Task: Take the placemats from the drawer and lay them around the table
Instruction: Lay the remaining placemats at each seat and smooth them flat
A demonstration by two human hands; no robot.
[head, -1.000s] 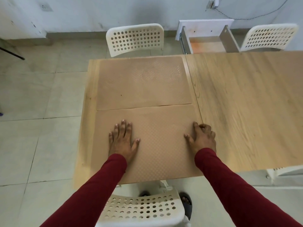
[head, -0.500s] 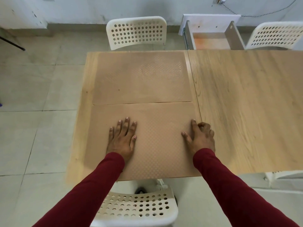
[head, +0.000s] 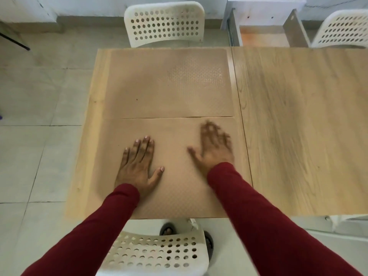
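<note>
Two tan textured placemats lie flat on the left part of the wooden table (head: 298, 126). The far placemat (head: 169, 84) meets the near placemat (head: 175, 188) along a thin seam. My left hand (head: 139, 166) rests flat on the near placemat, fingers spread. My right hand (head: 213, 146) is blurred with motion over the right half of the same mat, fingers apart, holding nothing. The open drawer (head: 264, 36) stands beyond the table's far edge, with an orange-tinted wooden bottom showing.
White perforated chairs stand at the far side (head: 163, 22), the far right (head: 342, 28) and right below me (head: 155, 253). A seam splits the table into two tops. Tiled floor lies to the left.
My right hand has left the near mat's right edge, uncurled and moved inward and forward over the mat. My left hand has stayed flat in about the same spot.
</note>
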